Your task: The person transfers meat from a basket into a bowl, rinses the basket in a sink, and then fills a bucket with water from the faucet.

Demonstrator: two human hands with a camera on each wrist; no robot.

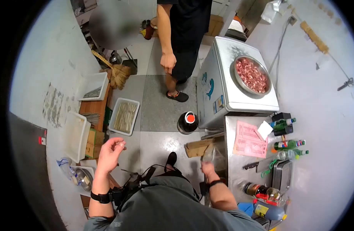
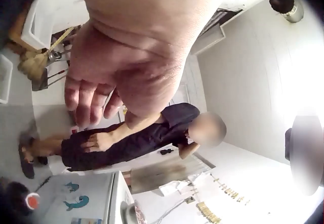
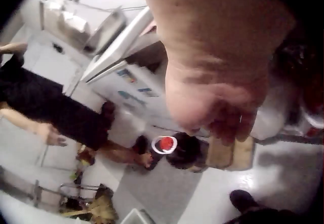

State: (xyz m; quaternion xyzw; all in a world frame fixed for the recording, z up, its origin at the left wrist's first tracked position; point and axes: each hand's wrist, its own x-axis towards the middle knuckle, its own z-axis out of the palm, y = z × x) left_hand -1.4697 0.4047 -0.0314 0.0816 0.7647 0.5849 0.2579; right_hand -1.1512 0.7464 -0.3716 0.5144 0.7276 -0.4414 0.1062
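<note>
In the head view my left hand [image 1: 111,154] is raised at the left, its fingers loosely bent with nothing in them. The left wrist view shows the palm and relaxed fingers of that hand [image 2: 126,77] in mid-air. My right hand [image 1: 208,168] hangs low beside the metal table [image 1: 232,165], fingers loosely curled in the right wrist view. Right beside it is a clear plastic bag [image 1: 214,153], which the hand overlaps. No object shows between the right fingers. Just beyond stand brown boards [image 1: 198,148] on the floor.
A dark jug with a red cap [image 1: 190,118] stands on the floor near another person [image 1: 186,42]. A metal bowl of cut meat [image 1: 252,75] sits on the white freezer [image 1: 223,57]. A tub of skewers [image 1: 124,116] is at left. The table holds a knife [image 1: 250,165] and bottles.
</note>
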